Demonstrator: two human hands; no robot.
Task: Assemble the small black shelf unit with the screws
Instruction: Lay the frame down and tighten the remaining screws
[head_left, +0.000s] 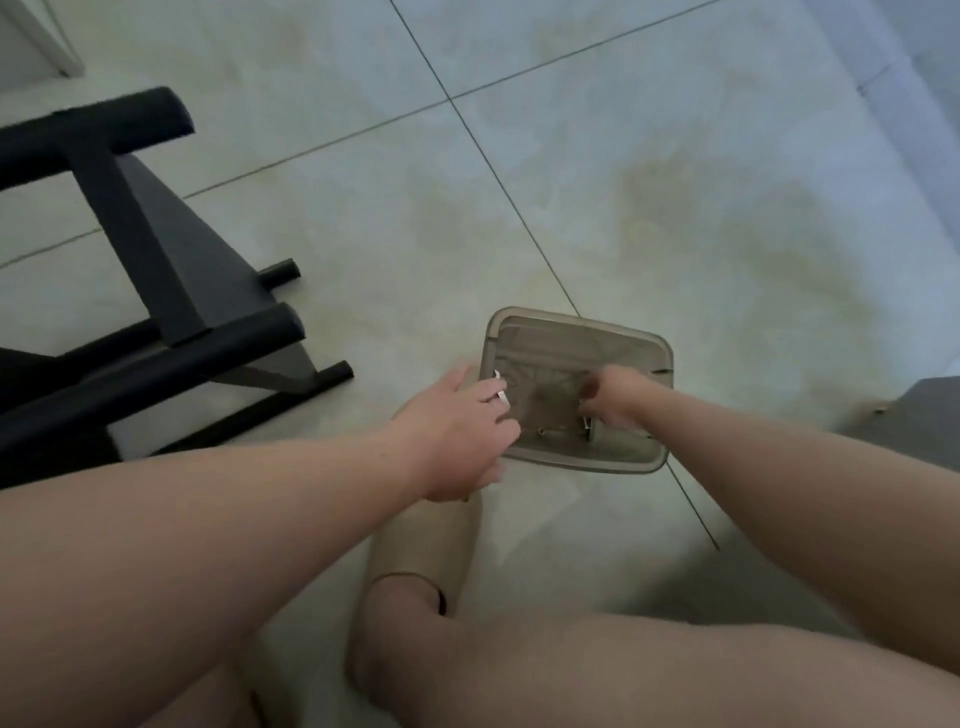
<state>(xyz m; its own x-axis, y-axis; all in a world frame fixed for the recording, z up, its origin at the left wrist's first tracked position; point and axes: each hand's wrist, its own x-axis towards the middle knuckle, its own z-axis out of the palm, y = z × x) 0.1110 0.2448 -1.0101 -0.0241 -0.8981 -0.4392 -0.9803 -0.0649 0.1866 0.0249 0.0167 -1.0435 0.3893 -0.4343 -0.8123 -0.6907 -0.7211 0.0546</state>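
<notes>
A person crouches over a pale tiled floor (649, 171), both bare arms reaching to a translucent grey container (582, 332) set square on a grout line. The left hand (457, 431) lies across the container's left rim, fingers spread loose and unclenched; a thin white sliver shows among them, too blurred to identify. The right hand (613, 400) dips inside, fingers bunched and pointing down at small metal hardware (558, 430) on the bottom. Motion blur hides whether they pinch a piece.

The small black shelf unit (156, 270) stands well apart at the frame's left edge — its round bars run from lower left to upper right, free ends aimed toward the container, while a flat black panel crosses them, its long axis slanting from upper left down to lower right. A beige slipper (426, 545) sits just below the left hand.
</notes>
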